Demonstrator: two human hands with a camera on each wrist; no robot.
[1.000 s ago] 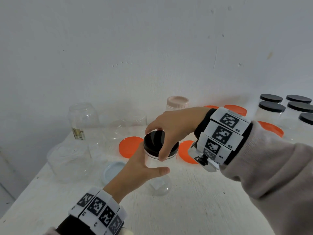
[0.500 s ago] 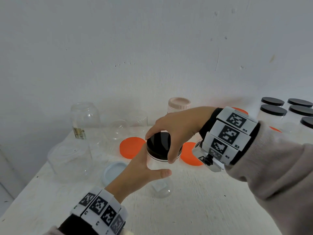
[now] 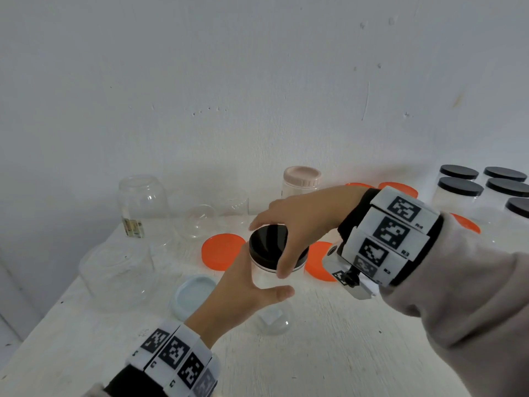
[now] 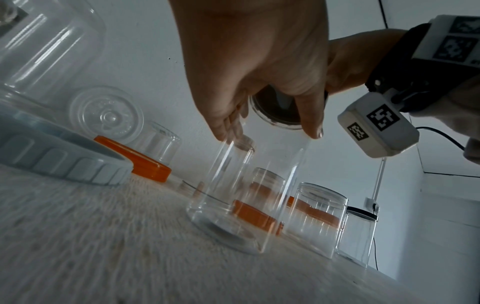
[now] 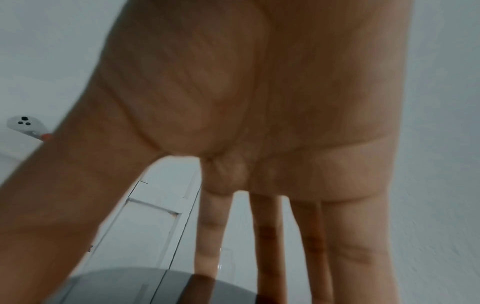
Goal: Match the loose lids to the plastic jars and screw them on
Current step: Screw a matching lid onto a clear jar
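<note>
A clear plastic jar [image 3: 269, 279] stands on the white table [image 3: 343, 353] in the middle of the head view, with a black lid [image 3: 266, 245] on its mouth. My left hand [image 3: 246, 285] grips the jar's body from the near left, thumb across the front. My right hand [image 3: 294, 227] comes from above and grips the lid's rim between thumb and fingers. In the left wrist view the left hand [image 4: 259, 72] wraps the jar [image 4: 246, 195], and the lid [image 4: 278, 111] shows from beneath. The right wrist view shows the right hand [image 5: 259, 123] over the lid [image 5: 130, 288].
Orange lids [image 3: 221, 250] [image 3: 317, 262] lie on either side behind the jar. A pale blue lid [image 3: 194, 293] lies at its near left. Large open clear jars [image 3: 117, 276] [image 3: 141, 204] stand at the left. A pink-lidded jar [image 3: 300, 181] is by the wall, and black-lidded jars [image 3: 461, 190] are at far right.
Both hands keep their hold on the jar and the lid. The right thumb has slid slightly to the right along the lid's rim. The jar stays where it was.
</note>
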